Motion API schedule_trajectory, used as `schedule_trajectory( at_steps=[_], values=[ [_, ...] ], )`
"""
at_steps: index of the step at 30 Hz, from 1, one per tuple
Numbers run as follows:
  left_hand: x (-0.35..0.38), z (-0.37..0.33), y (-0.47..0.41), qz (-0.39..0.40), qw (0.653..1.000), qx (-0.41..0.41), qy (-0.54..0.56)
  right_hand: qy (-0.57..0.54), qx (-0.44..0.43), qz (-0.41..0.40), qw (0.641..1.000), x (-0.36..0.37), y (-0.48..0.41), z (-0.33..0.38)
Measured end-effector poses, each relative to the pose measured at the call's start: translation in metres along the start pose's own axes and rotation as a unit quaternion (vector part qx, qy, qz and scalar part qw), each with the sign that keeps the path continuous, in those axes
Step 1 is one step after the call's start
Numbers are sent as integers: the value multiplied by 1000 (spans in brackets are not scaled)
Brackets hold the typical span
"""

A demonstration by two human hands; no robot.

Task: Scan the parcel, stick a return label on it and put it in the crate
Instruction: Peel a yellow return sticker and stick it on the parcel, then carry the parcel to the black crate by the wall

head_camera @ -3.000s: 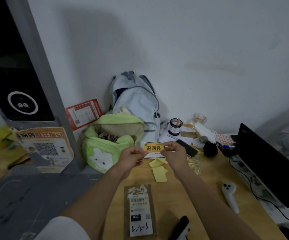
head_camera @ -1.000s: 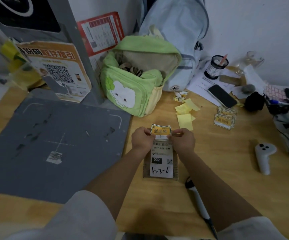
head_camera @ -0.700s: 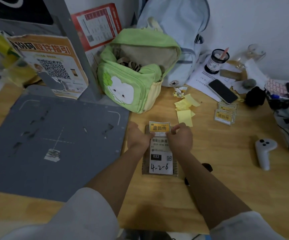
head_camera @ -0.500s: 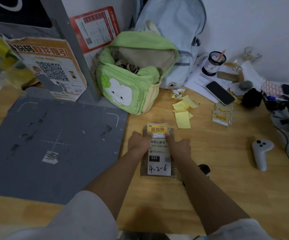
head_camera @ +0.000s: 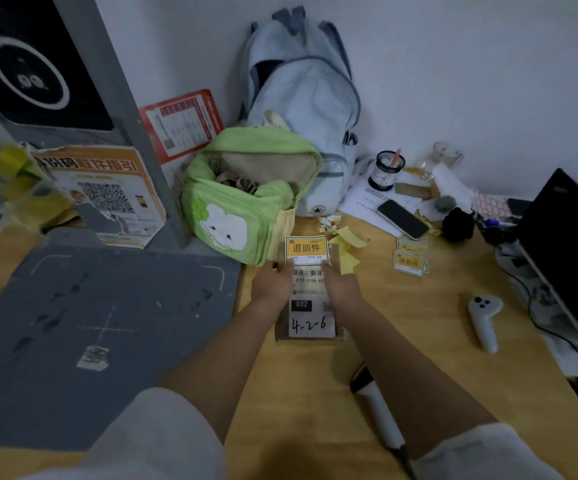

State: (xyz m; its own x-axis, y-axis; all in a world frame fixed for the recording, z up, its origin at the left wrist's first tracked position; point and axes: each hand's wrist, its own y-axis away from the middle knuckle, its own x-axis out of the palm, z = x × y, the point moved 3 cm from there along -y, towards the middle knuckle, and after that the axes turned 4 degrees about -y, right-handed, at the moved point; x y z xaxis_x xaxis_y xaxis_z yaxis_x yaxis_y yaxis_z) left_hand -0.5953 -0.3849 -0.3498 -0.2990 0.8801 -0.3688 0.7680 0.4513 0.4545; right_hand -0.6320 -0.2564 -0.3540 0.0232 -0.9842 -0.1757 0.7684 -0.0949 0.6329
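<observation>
1. Our left hand (head_camera: 273, 283) and right hand (head_camera: 341, 285) now press flat on the parcel (head_camera: 310, 306), no longer pinching the return label (head_camera: 306, 250).
2. The label is now stuck at the parcel's far end, beside the green bag (head_camera: 246, 202).

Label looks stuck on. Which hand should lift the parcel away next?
Probably the left hand: it rests on the parcel edge facing the green bag. The right hand is equally close; no crate is in view.
</observation>
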Motion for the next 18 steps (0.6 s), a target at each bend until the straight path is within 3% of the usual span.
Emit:
schedule_trajectory(
  at_steps=[10,18],
  values=[
    [-34,-117,37,21,988,154,17,-97,-110,-25,989,-33,28,94],
    [-27,-200,115,69,959,268,54,-146,-189,-114,964,-101,164,147]
  ],
)
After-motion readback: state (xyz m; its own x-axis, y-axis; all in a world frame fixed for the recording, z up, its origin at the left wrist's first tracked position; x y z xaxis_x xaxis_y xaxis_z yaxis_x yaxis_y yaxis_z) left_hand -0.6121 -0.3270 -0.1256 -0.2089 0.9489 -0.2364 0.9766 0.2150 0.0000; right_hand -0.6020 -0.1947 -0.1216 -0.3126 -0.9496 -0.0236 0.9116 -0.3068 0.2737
